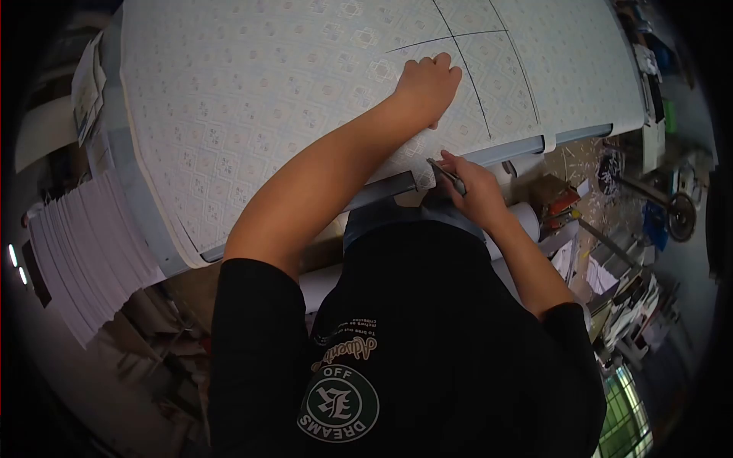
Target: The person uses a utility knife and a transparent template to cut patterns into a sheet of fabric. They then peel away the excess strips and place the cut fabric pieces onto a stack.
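Note:
A pale patterned sheet (267,91) lies over a large work surface, with dark lines crossing near its upper right part. On it rests my left hand (430,88), curled closed beside one of these lines; whatever its fingers hold is hidden beneath the knuckles. My right hand (473,187) is closed around a small dark metal tool (450,177) at the sheet's near edge. The tool's tip is next to a narrow flap of the sheet. Its exact kind cannot be made out.
Dark bar pieces (389,189) run along the near edge. White rolls (523,220) lie below the surface. A tall stack of pale sheets (95,244) stands at the left. Cluttered shelves, scraps and a round metal part (681,217) are at the right.

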The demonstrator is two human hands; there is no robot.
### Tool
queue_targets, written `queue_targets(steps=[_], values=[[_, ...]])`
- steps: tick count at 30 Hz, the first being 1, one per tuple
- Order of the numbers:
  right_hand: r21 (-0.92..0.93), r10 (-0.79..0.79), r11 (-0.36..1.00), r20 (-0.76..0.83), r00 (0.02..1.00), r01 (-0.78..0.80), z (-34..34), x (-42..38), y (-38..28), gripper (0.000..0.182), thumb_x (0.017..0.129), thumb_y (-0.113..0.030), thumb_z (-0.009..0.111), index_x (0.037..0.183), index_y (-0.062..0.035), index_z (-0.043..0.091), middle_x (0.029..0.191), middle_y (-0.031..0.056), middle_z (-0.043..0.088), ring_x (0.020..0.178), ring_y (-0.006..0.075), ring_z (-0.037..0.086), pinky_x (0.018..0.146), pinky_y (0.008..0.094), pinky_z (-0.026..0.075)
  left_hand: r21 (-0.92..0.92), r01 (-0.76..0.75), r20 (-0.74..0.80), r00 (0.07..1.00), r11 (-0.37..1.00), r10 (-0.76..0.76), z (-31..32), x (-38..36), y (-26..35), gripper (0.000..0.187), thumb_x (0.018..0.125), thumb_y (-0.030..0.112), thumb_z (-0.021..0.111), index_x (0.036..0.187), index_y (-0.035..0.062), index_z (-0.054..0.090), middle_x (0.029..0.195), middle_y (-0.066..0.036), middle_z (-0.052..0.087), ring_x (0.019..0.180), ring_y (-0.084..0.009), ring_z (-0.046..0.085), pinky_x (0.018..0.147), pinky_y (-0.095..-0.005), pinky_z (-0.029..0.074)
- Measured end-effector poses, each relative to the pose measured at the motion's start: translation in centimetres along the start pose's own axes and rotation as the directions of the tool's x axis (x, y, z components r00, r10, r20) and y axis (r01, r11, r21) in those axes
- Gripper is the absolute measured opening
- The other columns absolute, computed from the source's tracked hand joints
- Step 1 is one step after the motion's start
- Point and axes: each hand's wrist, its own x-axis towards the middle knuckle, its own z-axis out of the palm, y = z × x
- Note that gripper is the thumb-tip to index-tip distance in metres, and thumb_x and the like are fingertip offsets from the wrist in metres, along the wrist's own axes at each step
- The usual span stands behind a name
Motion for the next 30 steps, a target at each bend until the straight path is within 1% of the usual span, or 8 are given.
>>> queue_targets(steps=[2,4,8,10,16,20,24,30], values=[[-0.019,0.06,0.998,-0.052,0.997,-0.061,0.7,-0.8,-1.6,0.022,0.09,-0.004,0.072,0.11,-0.0021,0.063,0.108,0.0174,0.074,0.106,0.0366,0.071,0.089,0.0424,0.057,-0.043,0.001,0.005,1.0,0.999,-0.001,-0.1,0.1,0.1,0.087,0.057,0.03,0.098,0.13,0.0053,0.059,0.131,-0.015,0.058,0.114,-0.0333,0.064,0.095,-0.0529,0.051],[-0.069,0.209,0.973,-0.129,0.969,-0.219,0.9,-0.4,-3.8,0.019,0.091,-0.007,0.072,0.107,-0.0032,0.061,0.109,0.0176,0.074,0.104,0.0387,0.071,0.087,0.0443,0.058,-0.015,0.02,0.063,0.998,1.0,-0.019,-0.6,0.5,-0.1,0.087,0.06,0.031,0.098,0.132,0.0035,0.058,0.134,-0.015,0.058,0.115,-0.0343,0.065,0.099,-0.0633,0.047],[-0.105,0.345,0.927,-0.14,0.928,-0.36,1.2,0.2,-5.9,0.02,0.091,-0.011,0.073,0.104,-0.0039,0.06,0.103,0.0185,0.074,0.096,0.0418,0.071,0.081,0.0466,0.057,0.03,0.026,0.101,0.994,0.999,-0.029,-0.5,1.7,-0.3,0.093,0.055,0.035,0.1,0.131,0.0049,0.056,0.129,-0.01,0.059,0.113,-0.0322,0.065,0.089,-0.06,0.05],[-0.144,0.419,0.89,-0.121,0.9,-0.433,1.1,0.5,-6.7,0.02,0.091,-0.013,0.072,0.103,-0.0042,0.059,0.097,0.0199,0.072,0.091,0.0441,0.069,0.076,0.0486,0.056,0.032,0.036,0.16,0.986,0.999,-0.041,-0.7,1.9,-0.3,0.09,0.057,0.034,0.099,0.131,0.0043,0.059,0.132,-0.011,0.059,0.116,-0.0343,0.065,0.095,-0.0669,0.047],[-0.196,0.445,0.862,-0.147,0.883,-0.467,1.2,1.2,-7.8,0.021,0.089,-0.011,0.073,0.1,-0.0031,0.057,0.095,0.0205,0.072,0.087,0.0446,0.068,0.072,0.0494,0.054,-0.008,0.028,0.161,0.987,1.0,-0.026,-0.8,2.1,-0.4,0.077,0.063,0.028,0.096,0.128,0.0019,0.063,0.133,-0.014,0.06,0.118,-0.0372,0.065,0.105,-0.0781,0.037],[-0.189,0.464,0.849,-0.178,0.868,-0.493,2.4,0.7,-6.9,0.02,0.09,-0.01,0.073,0.1,-0.0028,0.057,0.093,0.0201,0.072,0.087,0.0432,0.069,0.072,0.0473,0.055,0.006,0.02,0.162,0.987,1.0,-0.021,-0.4,2.4,-0.4,0.078,0.063,0.027,0.096,0.128,0.0014,0.062,0.132,-0.014,0.06,0.118,-0.0372,0.065,0.104,-0.0769,0.039],[-0.082,0.35,0.916,-0.317,0.882,-0.393,4.2,0.2,-5.4,0.02,0.091,-0.011,0.074,0.099,-0.0023,0.057,0.093,0.0204,0.071,0.087,0.0408,0.07,0.073,0.0442,0.056,0.039,0.004,0.185,0.983,0.999,-0.011,-0.8,2.4,-0.3,0.079,0.064,0.029,0.096,0.129,0.0013,0.062,0.133,-0.014,0.06,0.118,-0.0374,0.065,0.106,-0.0767,0.038],[-0.073,0.345,0.917,-0.347,0.872,-0.391,3.9,7.2,-5.6,0.019,0.091,-0.01,0.073,0.099,-0.0026,0.057,0.095,0.0204,0.071,0.089,0.0403,0.07,0.074,0.0443,0.055,0.024,-0.08,0.215,0.974,0.997,0.073,-1.3,3.0,-1.3,0.072,0.065,0.027,0.095,0.127,0.0042,0.065,0.133,-0.014,0.06,0.116,-0.0379,0.067,0.101,-0.0724,0.043]])
